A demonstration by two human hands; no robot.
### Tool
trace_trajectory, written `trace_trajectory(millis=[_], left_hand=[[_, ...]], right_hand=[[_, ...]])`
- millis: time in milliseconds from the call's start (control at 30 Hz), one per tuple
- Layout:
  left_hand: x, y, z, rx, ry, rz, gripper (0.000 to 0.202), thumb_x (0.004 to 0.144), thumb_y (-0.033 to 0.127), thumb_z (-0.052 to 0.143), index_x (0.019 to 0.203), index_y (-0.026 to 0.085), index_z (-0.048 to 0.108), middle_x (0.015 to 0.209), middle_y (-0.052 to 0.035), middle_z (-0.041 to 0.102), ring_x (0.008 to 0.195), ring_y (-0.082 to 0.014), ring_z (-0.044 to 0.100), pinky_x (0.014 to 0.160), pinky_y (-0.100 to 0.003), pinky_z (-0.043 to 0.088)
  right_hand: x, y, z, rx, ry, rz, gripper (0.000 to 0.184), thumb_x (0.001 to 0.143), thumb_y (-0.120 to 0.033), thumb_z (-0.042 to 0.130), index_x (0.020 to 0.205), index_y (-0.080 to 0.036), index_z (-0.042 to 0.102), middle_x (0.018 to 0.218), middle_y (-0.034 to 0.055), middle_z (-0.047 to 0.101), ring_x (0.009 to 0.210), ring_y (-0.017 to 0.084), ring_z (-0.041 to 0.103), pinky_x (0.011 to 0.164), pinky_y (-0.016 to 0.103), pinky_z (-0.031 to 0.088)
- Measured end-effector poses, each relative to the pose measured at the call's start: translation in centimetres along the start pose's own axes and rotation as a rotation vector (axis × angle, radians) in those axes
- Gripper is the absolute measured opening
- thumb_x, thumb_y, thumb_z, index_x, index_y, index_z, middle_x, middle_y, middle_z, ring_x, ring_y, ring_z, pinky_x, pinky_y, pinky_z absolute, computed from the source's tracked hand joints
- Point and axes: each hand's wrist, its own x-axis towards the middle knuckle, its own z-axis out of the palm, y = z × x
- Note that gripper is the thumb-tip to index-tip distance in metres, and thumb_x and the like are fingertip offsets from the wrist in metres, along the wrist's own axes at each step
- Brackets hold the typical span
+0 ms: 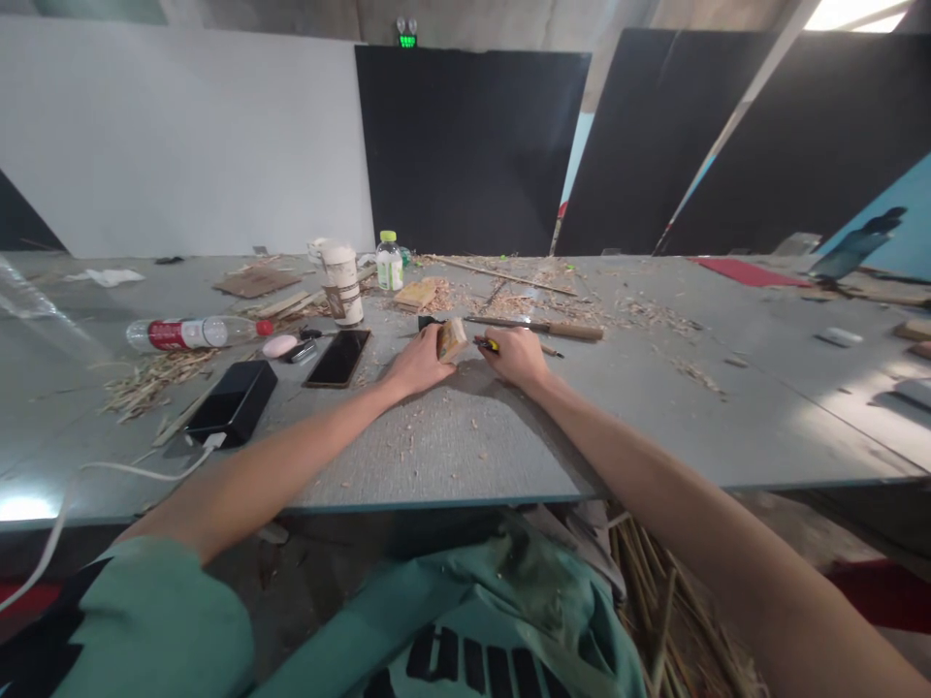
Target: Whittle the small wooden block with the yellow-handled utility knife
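here, on a grey table [436,465]: wooden block [454,339] and yellow-and-black tool [489,344], 1 per hand

left hand [418,364]: fingers and thumb closed about the wooden block, which is held tilted near the middle of the table. right hand [518,354]: curled round the yellow-and-black tool, part of it showing at the fingers, on the side toward the block; whether these 2 items touch cannot be told.

behind the right hand: 1 long tool [563,331], wooden handle to the right, lying flat.

left of the left hand: 1 phone [338,359], lying flat, screen dark; 1 black box [233,402], white cable [138,470] plugged into its near end; 1 clear bottle [193,333], red label and red cap, on its side.

farther back: 1 paper cup [343,291], upright; 1 small bottle [389,267], lime cap, upright, to the right of the cup; wood shavings [443,297], pale, scattered.

far right: 1 red sheet [749,272], flat.
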Motion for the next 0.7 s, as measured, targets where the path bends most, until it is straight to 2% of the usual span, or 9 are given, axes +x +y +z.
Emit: trace_trajectory(millis=[367,700], left_hand=[[-0.07,-0.21,0.11,0.041,-0.001,0.041,0.064,0.076,0.031,0.072,0.134,0.016,0.050,0.132,-0.0216,0.066,0.119,-0.0392,0.066,0.099,-0.052,0.055],[-0.46,-0.24,0.04,0.071,-0.024,0.104,0.065,0.076,0.030,0.072,0.136,0.017,0.051,0.135,-0.0198,0.066,0.123,-0.0398,0.065,0.103,-0.055,0.054]], right_hand=[[-0.18,-0.28,-0.11,-0.009,-0.038,-0.055,0.027,0.095,-0.034,0.060,0.104,-0.020,0.081,0.093,0.0100,0.080,0.080,0.024,0.069,0.066,0.030,0.036],[-0.35,-0.05,-0.19,-0.040,-0.069,-0.117,0.028,0.097,-0.031,0.056,0.110,-0.021,0.079,0.100,0.0103,0.081,0.084,0.024,0.069,0.067,0.031,0.036]])
